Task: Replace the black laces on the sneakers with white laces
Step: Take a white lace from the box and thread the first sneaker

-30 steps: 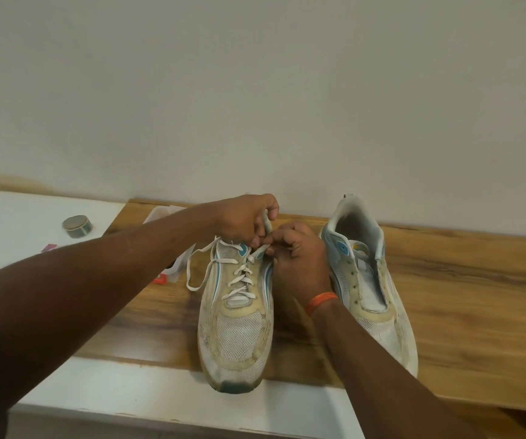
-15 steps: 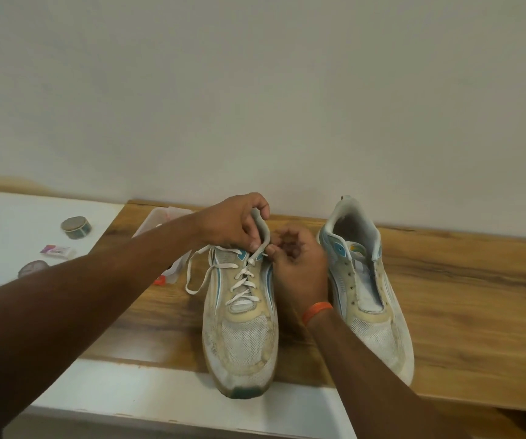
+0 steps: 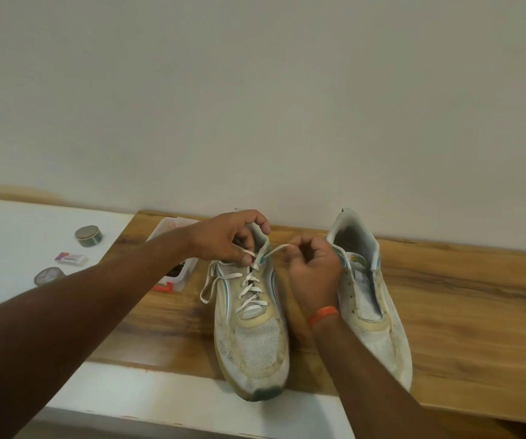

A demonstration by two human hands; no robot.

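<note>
Two worn white sneakers stand on a wooden board [image 3: 445, 312], toes toward me. The left sneaker [image 3: 252, 337] carries a white lace [image 3: 250, 291] crossed through its eyelets, with one loose end looping off its left side. My left hand [image 3: 226, 239] pinches the lace at the top eyelets by the tongue. My right hand [image 3: 314, 267] pinches the other lace end and holds it taut to the right of the collar. The right sneaker [image 3: 371, 299] shows bare eyelets with no lace.
A clear plastic box [image 3: 176, 264] with dark contents and a red piece sits left of the left sneaker, partly behind my forearm. On the white surface [image 3: 17, 236] lie two tape rolls [image 3: 89, 236] and a small packet [image 3: 71, 258]. A wall rises behind.
My right hand has drawn a lace end out to the right, so a taut strand now runs from the top eyelet. My left hand stays at the tongue.
</note>
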